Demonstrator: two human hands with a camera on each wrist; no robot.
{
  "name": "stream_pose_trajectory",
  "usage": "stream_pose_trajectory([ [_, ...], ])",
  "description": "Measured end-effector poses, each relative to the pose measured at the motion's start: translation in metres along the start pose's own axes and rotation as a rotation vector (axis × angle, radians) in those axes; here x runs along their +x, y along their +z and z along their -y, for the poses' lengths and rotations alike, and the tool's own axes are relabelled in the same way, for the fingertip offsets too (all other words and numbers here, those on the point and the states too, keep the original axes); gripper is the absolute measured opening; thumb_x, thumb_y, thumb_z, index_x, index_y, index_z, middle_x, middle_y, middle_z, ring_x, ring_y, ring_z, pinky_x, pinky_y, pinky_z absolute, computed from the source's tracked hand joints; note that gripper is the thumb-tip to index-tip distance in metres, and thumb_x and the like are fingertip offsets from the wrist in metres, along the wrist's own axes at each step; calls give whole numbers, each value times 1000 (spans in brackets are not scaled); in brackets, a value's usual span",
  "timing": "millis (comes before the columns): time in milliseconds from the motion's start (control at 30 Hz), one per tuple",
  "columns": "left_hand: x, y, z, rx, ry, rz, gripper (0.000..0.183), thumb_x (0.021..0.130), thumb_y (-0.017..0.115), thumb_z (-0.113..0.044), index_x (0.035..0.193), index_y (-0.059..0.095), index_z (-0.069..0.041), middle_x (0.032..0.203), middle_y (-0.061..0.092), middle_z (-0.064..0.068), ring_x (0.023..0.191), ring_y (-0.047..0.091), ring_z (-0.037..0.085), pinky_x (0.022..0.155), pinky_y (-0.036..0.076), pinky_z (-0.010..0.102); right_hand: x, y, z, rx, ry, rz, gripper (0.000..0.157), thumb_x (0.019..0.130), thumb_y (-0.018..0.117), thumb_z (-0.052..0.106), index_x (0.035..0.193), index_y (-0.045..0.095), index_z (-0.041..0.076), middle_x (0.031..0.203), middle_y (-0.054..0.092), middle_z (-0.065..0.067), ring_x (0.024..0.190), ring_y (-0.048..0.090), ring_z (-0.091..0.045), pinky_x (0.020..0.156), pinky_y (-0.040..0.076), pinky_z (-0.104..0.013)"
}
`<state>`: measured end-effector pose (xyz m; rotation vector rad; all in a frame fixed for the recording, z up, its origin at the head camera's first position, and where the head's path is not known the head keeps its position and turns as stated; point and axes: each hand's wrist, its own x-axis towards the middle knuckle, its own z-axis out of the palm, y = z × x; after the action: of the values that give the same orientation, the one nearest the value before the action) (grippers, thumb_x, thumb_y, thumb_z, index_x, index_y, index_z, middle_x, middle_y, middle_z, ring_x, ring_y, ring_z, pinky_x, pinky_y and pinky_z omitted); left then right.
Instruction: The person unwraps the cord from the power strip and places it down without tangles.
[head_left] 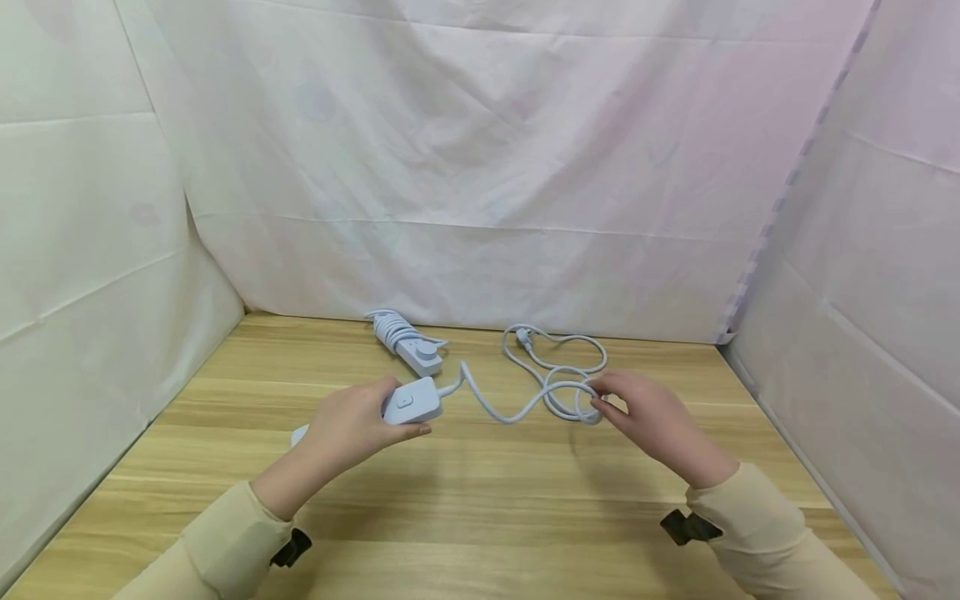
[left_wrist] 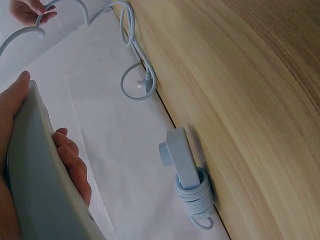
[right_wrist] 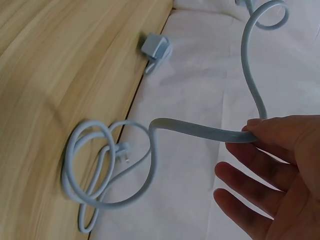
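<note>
My left hand (head_left: 341, 429) grips a white power strip (head_left: 412, 402), with the thumb along one side and the fingers on the other. In the left wrist view, the strip's long smooth body (left_wrist: 40, 170) fills the lower left. From its end a white cord (head_left: 508, 420) runs in bends to my right hand (head_left: 651, 417). That hand pinches the cord between thumb and index finger, the other fingers loosely bent, as the right wrist view shows. Beyond the pinch, the cord drops into loose loops (right_wrist: 70, 172) on the table, ending in a plug (head_left: 524, 337).
A second white power strip (head_left: 422, 357), with its cord wound round it, lies near the table's back edge, left of the loose loops. White cloth (head_left: 480, 167) hangs behind the wooden table (head_left: 480, 517) and along both sides.
</note>
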<state>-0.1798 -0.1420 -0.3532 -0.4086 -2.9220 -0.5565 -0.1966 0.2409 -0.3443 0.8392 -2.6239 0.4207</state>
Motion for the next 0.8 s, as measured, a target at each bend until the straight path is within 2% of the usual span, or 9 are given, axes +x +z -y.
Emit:
stream_pose_trajectory([
  [300,1,3,4,25,74,16,52,73,74,-63,95,63,-18,69,55,-11,57,46,9,50,35,29,-2,6,-27,36,133,70,9,85,75,9,91,71,14,87,68,3,82,66,-24,69,51,-43],
  [500,3,11,9,57,148,53,57,75,75,-58,114,63,-18,82,64,-9,65,52,6,54,40,30,-3,18,-45,81,178,172,6,85,75,10,85,72,15,83,67,6,82,66,-23,71,50,-42],
  [667,8,24,17,83,230,81,53,78,75,-54,115,60,-20,86,62,-12,67,52,6,55,41,29,-2,33,-57,102,185,243,7,84,75,9,82,71,15,80,65,8,78,63,-19,69,48,-39],
  [800,15,34,23,97,282,144,50,82,73,-53,116,58,-19,85,59,-13,68,51,6,57,41,29,0,40,-62,129,211,293,7,84,74,9,82,71,15,79,65,8,77,61,-16,67,48,-37],
])
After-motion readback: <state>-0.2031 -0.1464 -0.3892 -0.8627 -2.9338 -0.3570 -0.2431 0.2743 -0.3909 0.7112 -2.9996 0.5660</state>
